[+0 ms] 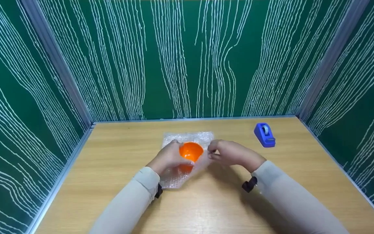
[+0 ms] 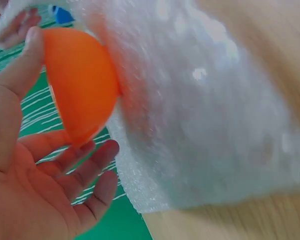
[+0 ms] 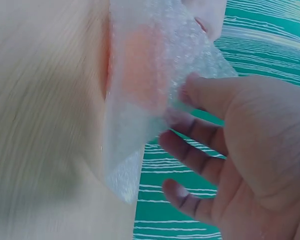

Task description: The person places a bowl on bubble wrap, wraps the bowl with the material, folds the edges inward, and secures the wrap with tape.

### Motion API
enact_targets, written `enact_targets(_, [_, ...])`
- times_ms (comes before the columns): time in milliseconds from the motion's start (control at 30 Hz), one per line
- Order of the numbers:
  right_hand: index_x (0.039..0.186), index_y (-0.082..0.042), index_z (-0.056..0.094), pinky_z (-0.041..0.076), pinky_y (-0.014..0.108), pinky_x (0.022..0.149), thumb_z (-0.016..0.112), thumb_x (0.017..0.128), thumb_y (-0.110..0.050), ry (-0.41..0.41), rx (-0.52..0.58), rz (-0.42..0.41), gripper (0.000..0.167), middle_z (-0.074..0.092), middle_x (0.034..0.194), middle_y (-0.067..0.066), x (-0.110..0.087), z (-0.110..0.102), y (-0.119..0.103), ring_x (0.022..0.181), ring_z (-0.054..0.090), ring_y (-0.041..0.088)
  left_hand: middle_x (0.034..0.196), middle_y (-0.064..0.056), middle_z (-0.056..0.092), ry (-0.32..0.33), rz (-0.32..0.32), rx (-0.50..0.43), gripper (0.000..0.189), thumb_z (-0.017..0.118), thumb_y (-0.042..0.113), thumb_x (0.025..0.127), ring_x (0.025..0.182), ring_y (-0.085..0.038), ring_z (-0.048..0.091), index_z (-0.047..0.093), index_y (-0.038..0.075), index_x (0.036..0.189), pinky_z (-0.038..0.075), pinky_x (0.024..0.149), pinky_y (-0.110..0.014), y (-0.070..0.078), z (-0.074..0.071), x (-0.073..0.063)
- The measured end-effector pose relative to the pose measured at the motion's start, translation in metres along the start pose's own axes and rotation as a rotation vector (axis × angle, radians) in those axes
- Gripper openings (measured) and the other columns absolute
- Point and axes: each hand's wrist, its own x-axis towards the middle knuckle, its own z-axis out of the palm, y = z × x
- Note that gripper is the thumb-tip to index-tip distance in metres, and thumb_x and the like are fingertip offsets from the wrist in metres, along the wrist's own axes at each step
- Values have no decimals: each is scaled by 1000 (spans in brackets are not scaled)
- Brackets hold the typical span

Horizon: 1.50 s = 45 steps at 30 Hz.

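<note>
An orange bowl (image 1: 192,151) sits on a sheet of bubble wrap (image 1: 174,180) in the middle of the table. My left hand (image 1: 170,156) grips the bowl at its left side, thumb and fingers on opposite parts of the rim, as the left wrist view also shows with the bowl (image 2: 80,82). My right hand (image 1: 227,152) pinches the right edge of the bubble wrap between thumb and forefinger, lifting it up against the bowl's right side. Through the raised bubble wrap (image 3: 145,75) the orange shows faintly in the right wrist view; the other right fingers are spread.
A blue tape dispenser (image 1: 265,135) with a roll of tape stands at the back right of the wooden table (image 1: 118,152). Green panels (image 1: 154,65) with white wavy lines enclose the back and both sides.
</note>
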Motion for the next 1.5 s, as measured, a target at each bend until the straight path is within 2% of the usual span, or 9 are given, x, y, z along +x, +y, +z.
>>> enact_targets(133, [125, -21, 82, 61, 52, 118, 75, 112, -28, 42, 17, 37, 16, 79, 124, 3, 14, 5, -4, 115, 72, 27, 132, -9, 70, -38, 9, 34, 75, 102, 38, 81, 116, -28, 67, 69, 11, 143, 61, 117, -50, 1, -5, 1])
enact_targets(233, [126, -20, 82, 60, 52, 120, 74, 112, -30, 59, 11, 70, 19, 79, 128, 4, 24, 9, -8, 118, 72, 28, 142, -11, 68, -50, -2, 52, 67, 92, 37, 95, 121, -30, 66, 68, 10, 152, 57, 123, -51, 3, -6, 3])
enact_targets(333, [125, -18, 82, 61, 52, 118, 75, 112, -29, 73, 1, 83, 19, 78, 126, 5, 33, 13, -10, 116, 71, 29, 154, -16, 64, -28, -12, 75, 62, 76, 39, 109, 132, -34, 65, 62, 7, 161, 53, 128, -51, 6, -6, 7])
enact_targets(467, [121, -17, 82, 61, 51, 117, 76, 111, -29, 90, 4, 89, 17, 76, 125, 6, 44, 20, -8, 119, 71, 34, 163, -18, 61, 22, 15, 116, 56, 63, 39, 117, 148, -38, 61, 62, 6, 162, 46, 133, -54, 10, -7, 13])
enact_targets(567, [119, -18, 83, 60, 50, 119, 79, 109, -30, 101, 16, 93, 16, 74, 126, 5, 53, 24, -5, 122, 70, 33, 158, -18, 64, 46, 60, 143, 49, 61, 35, 118, 148, -38, 61, 67, 6, 156, 45, 134, -54, 12, -5, 16])
enact_targets(700, [117, -20, 84, 58, 49, 122, 81, 107, -33, 105, 34, 102, 16, 73, 130, 3, 61, 30, -2, 124, 69, 29, 147, -19, 67, 54, 87, 140, 38, 64, 27, 116, 135, -35, 65, 75, 5, 146, 51, 129, -50, 13, -1, 20])
enact_targets(1000, [114, -26, 85, 51, 51, 129, 84, 105, -41, 112, 79, 188, 17, 69, 144, -1, 67, 36, -2, 142, 64, 29, 133, -10, 63, 107, -2, 118, 20, 77, 24, 110, 126, -29, 63, 83, 9, 123, 54, 127, -49, 12, 9, 27])
enact_targets(1267, [128, -22, 79, 51, 55, 129, 77, 109, -39, 170, 116, 175, 25, 68, 146, 4, 65, 38, 10, 142, 64, 33, 131, -10, 66, 155, -53, 66, 10, 79, 16, 107, 123, -28, 63, 80, 8, 114, 57, 122, -48, 10, 14, 29])
enact_targets(1500, [137, -17, 75, 39, 62, 136, 68, 114, -37, 193, 204, 333, 31, 61, 162, 12, 63, 31, 34, 154, 55, 40, 125, -9, 67, 160, -87, 37, 10, 81, 14, 105, 113, -26, 64, 75, 10, 112, 63, 114, -44, 8, 13, 31])
